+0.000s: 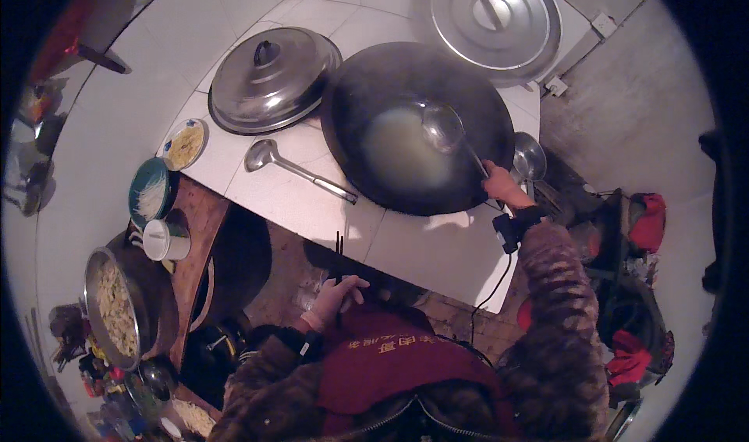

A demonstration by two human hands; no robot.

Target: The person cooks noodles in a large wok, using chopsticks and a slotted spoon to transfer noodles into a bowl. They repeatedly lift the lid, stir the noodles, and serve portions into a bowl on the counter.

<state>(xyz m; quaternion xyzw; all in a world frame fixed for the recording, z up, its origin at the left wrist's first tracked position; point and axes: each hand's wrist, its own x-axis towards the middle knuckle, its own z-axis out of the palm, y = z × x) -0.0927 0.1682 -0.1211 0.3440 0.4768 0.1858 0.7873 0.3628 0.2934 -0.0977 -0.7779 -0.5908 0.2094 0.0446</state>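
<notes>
My right hand (504, 185) is closed around the handle of a metal ladle (443, 128), at the right side of a large dark wok (351, 132). The ladle's bowl is over cloudy, pale liquid (398, 149) in the wok. My left hand (335, 301) is in front of the red apron (404, 354), below the tiled counter's edge, and holds a pair of dark chopsticks (339, 249) pointing upward. Another metal ladle (298, 174) lies on the tiled counter, left of the wok.
A domed metal lid (281, 85) is left of the wok; a flat lid (497, 20) stands behind it. A plate of yellowish food (185, 145), a green bowl (153, 193), a white lidded tub (167, 240) and a big pot of chopped food (117, 307) are at left.
</notes>
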